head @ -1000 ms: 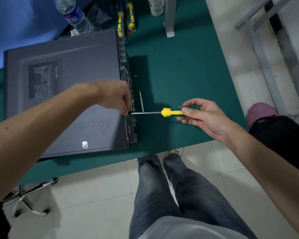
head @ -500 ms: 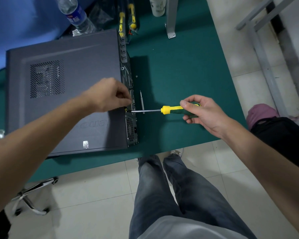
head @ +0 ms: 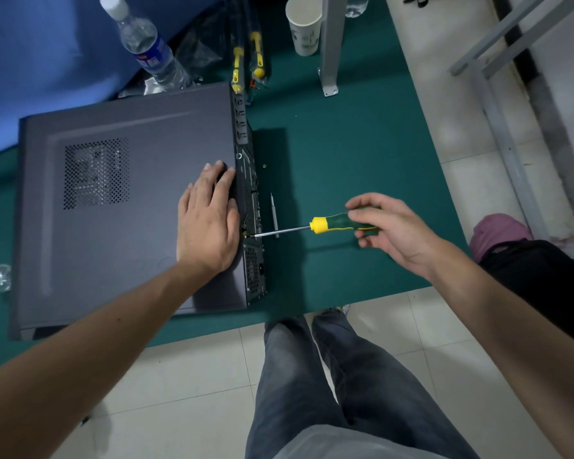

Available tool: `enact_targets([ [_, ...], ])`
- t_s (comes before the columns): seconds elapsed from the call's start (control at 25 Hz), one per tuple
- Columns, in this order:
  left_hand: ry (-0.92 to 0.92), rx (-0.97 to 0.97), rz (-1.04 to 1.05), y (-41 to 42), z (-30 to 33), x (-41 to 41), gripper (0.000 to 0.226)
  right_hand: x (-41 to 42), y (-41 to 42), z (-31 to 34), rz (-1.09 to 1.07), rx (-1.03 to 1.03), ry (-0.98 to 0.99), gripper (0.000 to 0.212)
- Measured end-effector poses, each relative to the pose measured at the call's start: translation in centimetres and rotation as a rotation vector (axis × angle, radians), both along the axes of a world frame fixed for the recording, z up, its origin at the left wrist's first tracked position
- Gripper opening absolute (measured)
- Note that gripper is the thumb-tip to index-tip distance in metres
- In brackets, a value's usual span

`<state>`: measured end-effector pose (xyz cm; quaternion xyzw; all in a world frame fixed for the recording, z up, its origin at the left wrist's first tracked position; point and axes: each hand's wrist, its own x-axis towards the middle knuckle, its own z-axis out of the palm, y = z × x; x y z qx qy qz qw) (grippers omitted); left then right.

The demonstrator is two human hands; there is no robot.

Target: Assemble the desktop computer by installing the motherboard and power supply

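While fingers [head: 362, 215] grip screwdriver [head: 332, 223] (tip at case [head: 130, 210]).

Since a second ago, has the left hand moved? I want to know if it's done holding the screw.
Yes. The left hand has left the screwdriver tip at the case's rear edge and now lies flat on the side panel.

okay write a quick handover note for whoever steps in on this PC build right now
Left hand: flat on the side panel of the computer case, steadying it.
Right hand: grips the screwdriver, tip at a screw on the case's rear edge.
Spare bit and a loose screw lie on the green mat.
Done: panel is on.
Left: finish this screw, probably fit the loose one.
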<state>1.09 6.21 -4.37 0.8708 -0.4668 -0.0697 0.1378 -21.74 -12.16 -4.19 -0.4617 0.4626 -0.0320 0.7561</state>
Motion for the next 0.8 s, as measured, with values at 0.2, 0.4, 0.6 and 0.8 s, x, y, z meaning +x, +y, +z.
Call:
enact_targets([
  [0.2, -0.026, 0.013, 0.067, -0.1, -0.4, 0.2, 0.051, 0.8, -0.6, 0.1, 0.093, -0.178, 0.11, 0.024],
  [0.4, -0.048, 0.027, 0.068, -0.2, -0.5, 0.1, 0.051, 0.9, -1.6, 0.5, 0.081, -0.005, 0.009, 0.008],
  [0.6, -0.064, 0.038, 0.071, -0.2, -0.6, 0.1, 0.052, 0.6, -1.0, 0.4, 0.259, -0.081, 0.161, 0.023],
  [0.8, -0.079, 0.051, 0.064, -0.2, -0.7, 0.1, 0.052, -0.1, -0.7, 0.4, 0.22, 0.024, 0.114, 0.015],
])
